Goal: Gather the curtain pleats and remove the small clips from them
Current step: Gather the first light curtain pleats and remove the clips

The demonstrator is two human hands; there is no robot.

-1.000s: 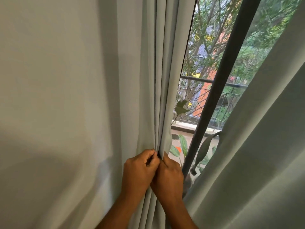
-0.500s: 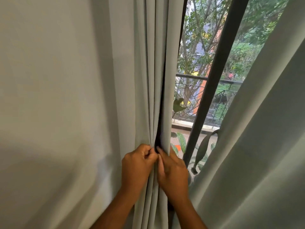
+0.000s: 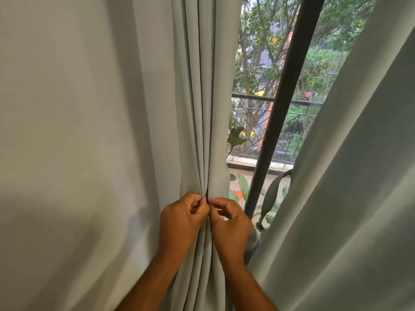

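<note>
1. Hands meet at the gathered curtain pleats [image 3: 207, 135]: the left hand [image 3: 182, 223] reaches up from the bottom edge, its fingers curled and pinching the folds from the left.
2. The right hand [image 3: 231, 227] comes in beside it, thumb and forefinger pinching the same folds at a small dark clip [image 3: 207, 199], barely visible between the fingertips.
3. A second curtain panel [image 3: 350, 187] hangs at the right, with the dark window frame [image 3: 278, 108] between the two.

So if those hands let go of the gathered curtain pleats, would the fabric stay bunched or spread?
The curtain pleats look soft and floppy, hanging in long folds, so they would probably loosen. The left hand and right hand pinch them together, which suggests they do not hold by themselves.
</note>
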